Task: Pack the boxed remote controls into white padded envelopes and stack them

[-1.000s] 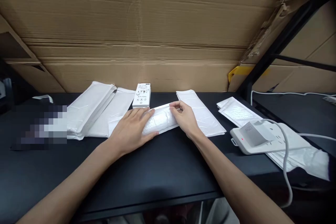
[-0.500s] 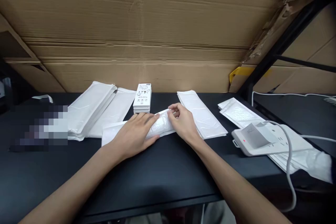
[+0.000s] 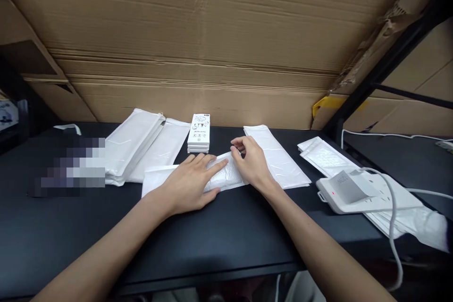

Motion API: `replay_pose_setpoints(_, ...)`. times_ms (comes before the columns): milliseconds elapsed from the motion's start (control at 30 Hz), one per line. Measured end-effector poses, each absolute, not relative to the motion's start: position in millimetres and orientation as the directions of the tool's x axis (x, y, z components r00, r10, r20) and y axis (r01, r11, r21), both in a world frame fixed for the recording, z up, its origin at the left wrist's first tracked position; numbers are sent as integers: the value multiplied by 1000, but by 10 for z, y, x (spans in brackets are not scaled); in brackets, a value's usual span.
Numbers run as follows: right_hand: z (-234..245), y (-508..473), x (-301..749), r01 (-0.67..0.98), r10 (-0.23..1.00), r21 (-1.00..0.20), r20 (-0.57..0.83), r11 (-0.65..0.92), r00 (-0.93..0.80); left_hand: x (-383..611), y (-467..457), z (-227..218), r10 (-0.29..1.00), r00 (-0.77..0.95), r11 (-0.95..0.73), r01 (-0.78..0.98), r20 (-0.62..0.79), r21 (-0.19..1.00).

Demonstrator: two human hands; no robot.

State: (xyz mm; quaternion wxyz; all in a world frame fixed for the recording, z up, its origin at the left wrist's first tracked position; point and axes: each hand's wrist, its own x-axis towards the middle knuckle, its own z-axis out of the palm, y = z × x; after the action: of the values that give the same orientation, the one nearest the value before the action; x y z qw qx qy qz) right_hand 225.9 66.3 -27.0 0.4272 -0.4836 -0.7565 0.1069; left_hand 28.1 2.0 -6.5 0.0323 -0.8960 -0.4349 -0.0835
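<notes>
A white padded mailer (image 3: 226, 175) lies crosswise on the black table before me, its surface quilted with bubbles toward the right. My left hand (image 3: 191, 179) rests flat over its middle, fingers and thumb spread, pressing it down. At the mailer's right end, my right hand (image 3: 249, 160) is curled, thumb and forefinger closed at the upper edge; the exact pinch is partly hidden. Just behind the mailer stands a small stack of white printed boxes (image 3: 198, 133). Another white mailer (image 3: 279, 158) lies beyond my right hand.
To the left is a pile of white mailers (image 3: 132, 146), next to a blurred-out patch. A white power strip (image 3: 396, 193) with a grey plug and cable sits on more mailers (image 3: 329, 158) at the right. Cardboard (image 3: 198, 80) walls the back; a black metal frame (image 3: 382, 71) rises at the right.
The view has shifted slightly, so everything sits a little further right. My left hand stays flat on the mailer; my right fingers have lifted slightly at its right end.
</notes>
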Motion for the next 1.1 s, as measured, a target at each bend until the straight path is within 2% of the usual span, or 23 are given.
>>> replay_pose_setpoints(200, -22, 950, 1926, 647, 743, -397, 509, 650, -435, 252, 15, -52, 767, 614, -630, 776, 185, 35)
replay_pose_setpoints(300, 78, 1163, 1710, 641, 694, -282, 408, 713, -593, 232, 24, -71, 765, 614, -633, 773, 195, 47)
replay_pose_setpoints(433, 90, 1383, 1515, 662, 702, -232, 238, 712, -671, 205, 71, -101, 772, 606, -624, 780, 192, 51)
replay_pose_setpoints(500, 67, 1424, 1489, 674, 712, -230, 229, 702, -663, 200, 93, -106, 778, 601, -618, 785, 186, 48)
replay_pose_setpoints(667, 81, 1282, 1737, 673, 720, -264, 335, 691, -607, 211, 94, -104, 778, 593, -610, 792, 206, 24)
replay_pose_setpoints(800, 124, 1024, 2208, 786, 788, -238, 429, 570, -441, 216, 63, -84, 797, 565, -582, 813, 213, 19)
replay_pose_setpoints(933, 30, 813, 2617, 899, 852, -145, 409, 414, -327, 216, 45, -53, 819, 535, -546, 838, 208, -10)
replay_pose_setpoints(1100, -166, 724, 2781, 931, 880, -84, 365, 356, -304, 218, 58, -60, 836, 515, -522, 853, 187, -16)
